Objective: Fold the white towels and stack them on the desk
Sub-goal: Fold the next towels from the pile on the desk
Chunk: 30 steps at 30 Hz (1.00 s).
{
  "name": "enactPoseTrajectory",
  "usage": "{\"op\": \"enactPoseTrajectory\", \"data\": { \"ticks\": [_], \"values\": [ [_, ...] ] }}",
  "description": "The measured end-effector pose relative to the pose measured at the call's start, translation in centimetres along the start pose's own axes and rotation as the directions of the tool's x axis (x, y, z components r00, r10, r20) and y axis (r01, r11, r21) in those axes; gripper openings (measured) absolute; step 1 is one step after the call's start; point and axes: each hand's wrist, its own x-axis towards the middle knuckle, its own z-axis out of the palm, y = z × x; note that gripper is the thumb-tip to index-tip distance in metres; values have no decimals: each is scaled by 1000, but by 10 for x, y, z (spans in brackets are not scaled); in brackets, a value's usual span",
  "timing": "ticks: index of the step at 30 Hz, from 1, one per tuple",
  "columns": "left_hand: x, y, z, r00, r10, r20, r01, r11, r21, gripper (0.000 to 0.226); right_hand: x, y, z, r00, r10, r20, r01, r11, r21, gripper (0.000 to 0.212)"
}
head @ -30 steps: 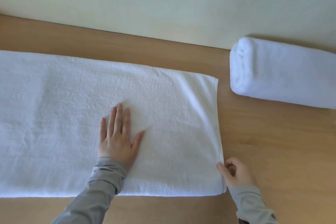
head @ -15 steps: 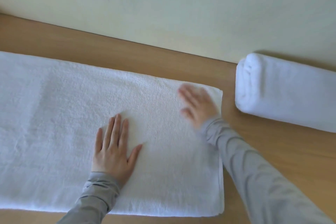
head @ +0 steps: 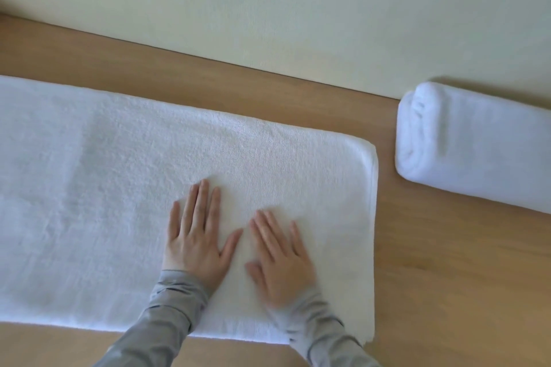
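Wooden table (head: 447, 262) against pale wall (head: 328, 24). White towel (head: 104, 188): spread flat, long axis left–right, left end out of view, free short edge pointing right. Left hand (head: 196, 235), right hand (head: 280, 259): flat, fingers straight, pressing its right part; right hand nearer that edge. Folded towel (head: 477, 146): farther right, apart.

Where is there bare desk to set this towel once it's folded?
Bare desk lies right of the flat towel, in front of the folded towel. A strip runs between flat towel and wall. Left and centre are covered.
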Motion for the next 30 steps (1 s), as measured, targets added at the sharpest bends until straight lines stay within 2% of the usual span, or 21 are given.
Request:
{"op": "enactPoseTrajectory", "data": {
  "ticks": [3,6,7,8,10,12,13,16,18,20,23,26,28,30],
  "values": [
    [0,1,2,1000,2,-5,-2,1000,4,76,-40,41,-4,966,256,-30,-256,967,6,58],
    [-1,-1,2,1000,4,4,-4,1000,-4,76,-67,55,-13,833,551,-38,-547,833,84,70],
    [-1,0,2,1000,4,8,-3,1000,-10,76,-72,50,-14,791,611,-46,-603,790,110,73],
    [-1,1,2,1000,3,13,-3,1000,-14,76,-77,42,-14,779,625,-53,-616,778,123,72],
    [0,2,2,1000,3,19,-3,1000,-24,76,-85,25,-10,859,509,-48,-504,860,82,65],
    [0,1,1,1000,5,15,-5,1000,-27,76,-98,19,-4,928,372,22,-372,928,-14,62],
    [0,0,1,1000,7,15,-7,1000,-27,76,-104,23,-4,929,367,55,-365,930,-38,62],
    [-1,1,-1,1000,4,16,-4,1000,-25,77,-116,55,-15,853,514,90,-515,857,-17,77],
    [0,2,-2,1000,1,7,-1,1000,-27,77,-111,75,-27,847,526,76,-529,848,35,81],
    [-1,3,-3,1000,5,10,-4,1000,-19,76,-91,90,-38,909,416,28,-417,904,99,76],
    [-1,3,-5,1000,-1,20,1,1000,-5,76,-38,105,-52,985,168,26,-170,978,124,68],
    [-2,4,-5,1000,-17,0,17,1000,4,77,22,113,-47,992,-77,102,70,995,72,63],
    [-4,5,-7,1000,-25,-5,25,1000,-9,77,51,126,-36,979,-137,152,139,990,-6,61],
    [-8,7,-8,998,-64,-27,63,998,-11,78,71,151,-34,988,-78,133,83,996,-36,60]
  ]
}}
